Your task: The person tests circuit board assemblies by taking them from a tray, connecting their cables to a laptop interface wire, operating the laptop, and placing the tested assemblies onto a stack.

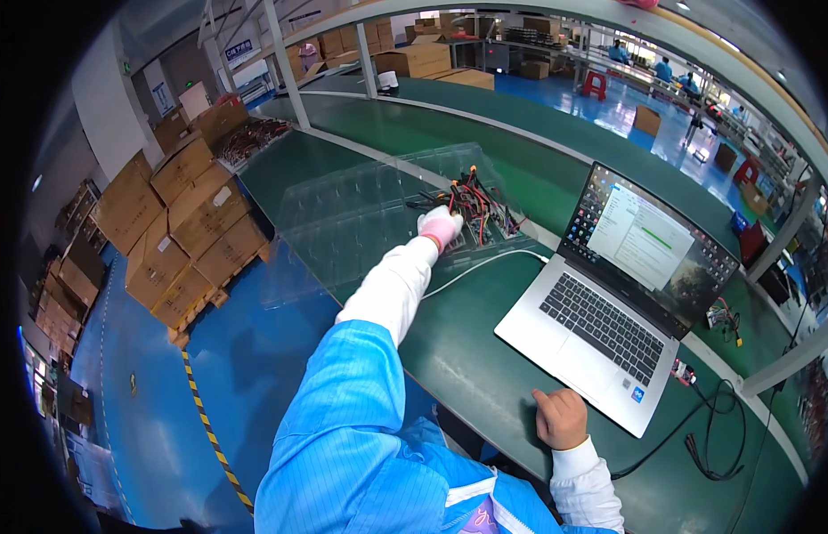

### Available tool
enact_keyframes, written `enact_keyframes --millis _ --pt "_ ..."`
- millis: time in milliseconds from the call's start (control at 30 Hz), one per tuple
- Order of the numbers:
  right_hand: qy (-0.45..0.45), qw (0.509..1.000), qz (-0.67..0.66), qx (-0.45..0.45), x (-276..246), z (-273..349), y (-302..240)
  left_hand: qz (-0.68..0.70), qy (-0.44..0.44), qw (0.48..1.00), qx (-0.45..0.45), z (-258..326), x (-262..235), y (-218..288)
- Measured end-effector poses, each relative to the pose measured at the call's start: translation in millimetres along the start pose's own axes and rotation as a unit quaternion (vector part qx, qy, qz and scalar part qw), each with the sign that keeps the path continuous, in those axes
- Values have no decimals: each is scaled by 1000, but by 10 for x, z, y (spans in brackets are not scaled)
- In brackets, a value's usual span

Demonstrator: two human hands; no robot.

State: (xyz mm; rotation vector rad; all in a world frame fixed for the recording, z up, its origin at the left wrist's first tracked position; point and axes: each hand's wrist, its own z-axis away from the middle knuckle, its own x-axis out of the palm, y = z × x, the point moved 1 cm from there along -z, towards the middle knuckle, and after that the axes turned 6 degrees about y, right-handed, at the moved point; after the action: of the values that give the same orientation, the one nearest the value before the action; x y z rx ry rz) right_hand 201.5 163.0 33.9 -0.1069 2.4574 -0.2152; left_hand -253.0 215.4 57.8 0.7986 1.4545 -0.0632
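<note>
My left hand [440, 227], in a white and pink glove, reaches over a clear plastic tray [343, 200] with moulded pockets. Its fingers look bunched at the edge of a heap of circuit parts with red and black wires [472, 209]; what they hold, if anything, is hidden. Bare and curled, my right hand [562, 418] rests on the green bench near the front edge of an open silver laptop [570, 347]. Nothing shows between those fingers. A window with a green bar is lit on the laptop's screen [650, 236].
A white cable [485, 264] runs from the laptop toward the tray. Right of the laptop lie a small wired board [684, 372] and a coiled black cable [721, 427]. Stacked cartons [187, 227] on a pallet stand left of the bench. White posts [285, 67] rise behind.
</note>
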Motion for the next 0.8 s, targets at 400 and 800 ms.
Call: enact_keyframes --millis 400,800 --pt "-8 999 -27 41 -18 22 -76 424 105 898 46 -93 -1100 -502" --pt "54 564 -700 434 107 -352 -290 459 -276 788 303 2226 -1259 -95"
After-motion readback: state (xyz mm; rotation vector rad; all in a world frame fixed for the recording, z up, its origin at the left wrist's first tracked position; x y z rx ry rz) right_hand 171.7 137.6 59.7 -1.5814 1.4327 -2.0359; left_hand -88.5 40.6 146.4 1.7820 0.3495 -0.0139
